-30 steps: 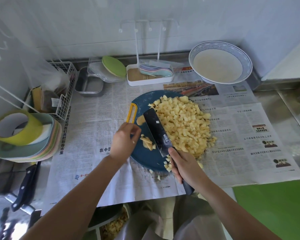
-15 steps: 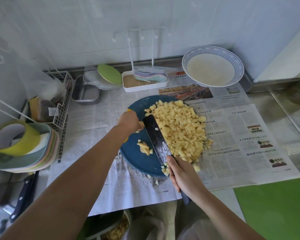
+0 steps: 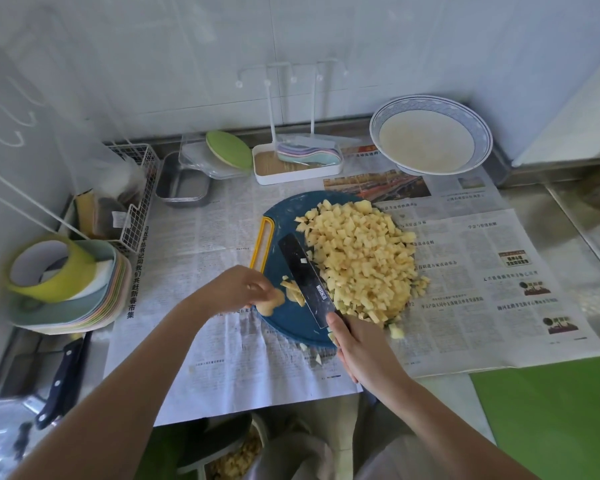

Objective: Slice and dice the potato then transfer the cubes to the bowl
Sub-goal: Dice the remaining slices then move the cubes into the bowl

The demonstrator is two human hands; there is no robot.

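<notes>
The left hand (image 3: 236, 289) has drawn back from the far-left rim of the round dark-blue plastic cutting board (image 3: 288, 323) to its near-left edge, its fingers now pinching a pale, uncut potato chunk (image 3: 273, 302) beside a few cut potato strips (image 3: 293, 289). The right hand (image 3: 357, 351) stays wrapped round the handle of the black rectangular steel cleaver (image 3: 305, 280), whose blade rests against the big heap of yellow potato cubes (image 3: 361, 261) on the board's right half. Dicing therefore looks unfinished, since this chunk likely goes under the blade next. The white, blue-rimmed ceramic bowl (image 3: 482, 133) sits well behind and shows no cubes.
</notes>
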